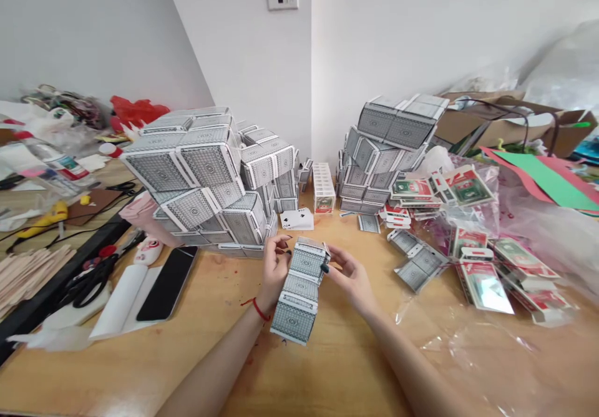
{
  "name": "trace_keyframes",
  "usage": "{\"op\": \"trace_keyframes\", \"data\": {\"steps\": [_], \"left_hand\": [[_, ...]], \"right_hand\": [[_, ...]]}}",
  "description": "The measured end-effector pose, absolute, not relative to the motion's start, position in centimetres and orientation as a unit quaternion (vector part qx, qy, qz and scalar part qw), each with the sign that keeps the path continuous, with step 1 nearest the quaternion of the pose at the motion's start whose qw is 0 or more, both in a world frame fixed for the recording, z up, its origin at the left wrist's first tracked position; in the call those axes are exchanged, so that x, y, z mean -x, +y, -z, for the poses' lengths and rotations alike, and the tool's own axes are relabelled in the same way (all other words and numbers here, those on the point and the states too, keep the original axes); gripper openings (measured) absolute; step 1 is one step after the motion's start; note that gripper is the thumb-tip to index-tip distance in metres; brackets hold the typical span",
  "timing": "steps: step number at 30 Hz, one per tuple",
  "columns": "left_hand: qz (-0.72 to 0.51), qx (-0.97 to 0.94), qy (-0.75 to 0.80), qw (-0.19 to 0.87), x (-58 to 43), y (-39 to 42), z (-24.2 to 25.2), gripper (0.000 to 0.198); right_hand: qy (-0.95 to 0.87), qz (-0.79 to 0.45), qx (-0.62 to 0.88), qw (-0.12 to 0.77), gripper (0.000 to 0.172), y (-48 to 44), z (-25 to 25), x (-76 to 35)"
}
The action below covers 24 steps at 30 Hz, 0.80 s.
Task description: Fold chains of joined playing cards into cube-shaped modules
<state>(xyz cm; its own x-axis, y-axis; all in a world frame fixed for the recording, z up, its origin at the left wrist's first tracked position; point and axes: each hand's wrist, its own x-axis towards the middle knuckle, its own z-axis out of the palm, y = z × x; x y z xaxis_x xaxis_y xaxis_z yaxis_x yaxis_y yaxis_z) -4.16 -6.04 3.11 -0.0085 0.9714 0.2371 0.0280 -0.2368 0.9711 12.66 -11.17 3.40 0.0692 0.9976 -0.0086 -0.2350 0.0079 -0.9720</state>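
Between my two hands is a folded playing-card structure, a chain of boxy segments with grey patterned card backs facing up. My left hand grips its far left edge, with a red string bracelet on the wrist. At the far right corner, my right hand pinches the structure between thumb and fingers; the thumbnail is dark. Just beyond lies a small stack of loose playing cards, a two of spades face up on top. Large stacks of joined card boxes stand behind, one on the left and one on the right.
A row of card packs stands against the wall. On the right are folded card pieces, opened card cartons and clear plastic wrap. A black phone, scissors, a yellow glue gun and wooden sticks lie on the left.
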Motion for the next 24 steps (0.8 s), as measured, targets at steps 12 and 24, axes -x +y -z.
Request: {"op": "trace_keyframes", "data": {"steps": [12,24], "left_hand": [[-0.381,-0.528,0.364,0.667,4.3,-6.2,-6.6,0.042],[-0.385,-0.450,0.398,0.700,4.4,-6.0,-6.9,0.034]], "right_hand": [[-0.421,-0.509,0.468,0.587,0.046,-11.0,-3.4,-12.6],[-0.446,-0.509,0.478,0.561,0.043,-10.6,-3.7,-12.7]]}}
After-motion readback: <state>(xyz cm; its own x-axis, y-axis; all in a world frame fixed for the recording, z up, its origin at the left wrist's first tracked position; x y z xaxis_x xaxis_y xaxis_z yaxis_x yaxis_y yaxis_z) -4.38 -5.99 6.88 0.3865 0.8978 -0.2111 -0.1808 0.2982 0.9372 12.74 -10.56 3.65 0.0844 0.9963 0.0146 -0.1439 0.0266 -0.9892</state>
